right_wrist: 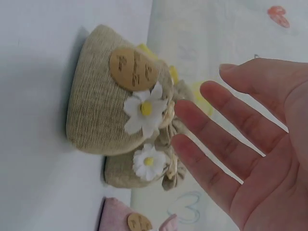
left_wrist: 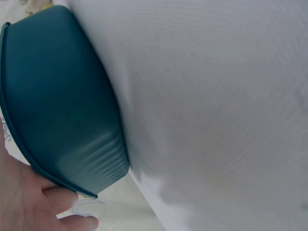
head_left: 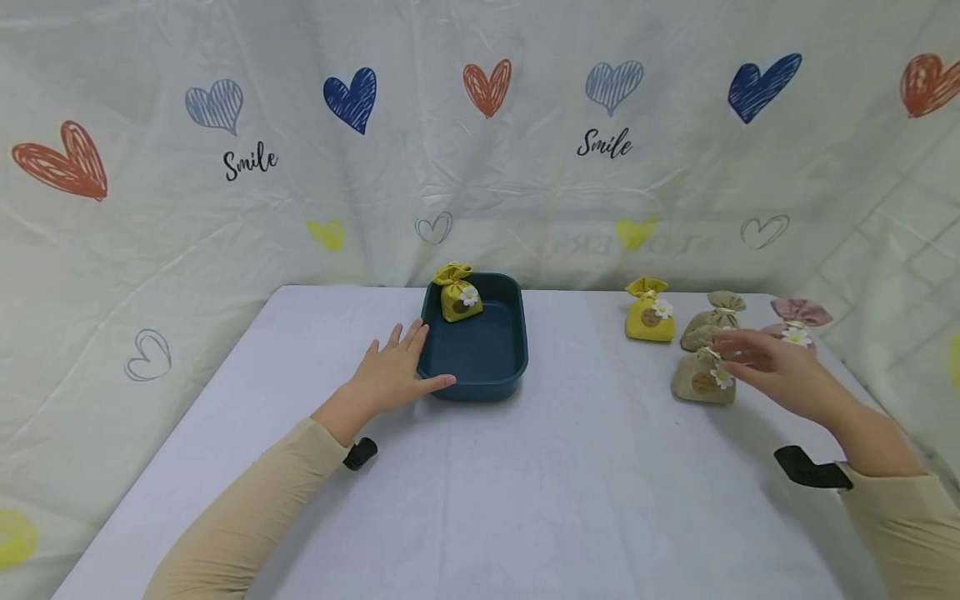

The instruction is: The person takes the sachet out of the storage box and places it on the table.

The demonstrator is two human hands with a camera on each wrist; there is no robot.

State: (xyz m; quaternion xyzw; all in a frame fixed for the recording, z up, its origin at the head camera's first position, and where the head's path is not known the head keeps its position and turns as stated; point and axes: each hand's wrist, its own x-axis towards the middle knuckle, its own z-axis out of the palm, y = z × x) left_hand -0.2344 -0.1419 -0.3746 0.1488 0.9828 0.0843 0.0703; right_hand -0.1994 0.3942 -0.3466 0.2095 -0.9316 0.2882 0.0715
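Observation:
My left hand [head_left: 386, 375] lies with fingers spread against the left side of a dark teal plastic bin [head_left: 480, 390]; in the left wrist view its fingertips rest at the bin's rim [left_wrist: 45, 174]. A yellow drawstring pouch [head_left: 454, 307] with a white flower stands in the bin's back left corner. Over on the right, my right hand [head_left: 791, 373] hovers beside the neck of the front beige pouch [head_left: 688, 379], holding nothing. The right wrist view shows its fingers [right_wrist: 211, 137] extended near that pouch's flower [right_wrist: 146, 108], with a gap to the thumb.
Behind the front pouch stand another beige pouch [head_left: 699, 327], a yellow pouch [head_left: 647, 323] and a pink pouch [head_left: 801, 312], which my right hand partly covers. A white cloth [head_left: 525, 500] covers the table. A heart-patterned curtain [head_left: 480, 167] hangs along the back edge.

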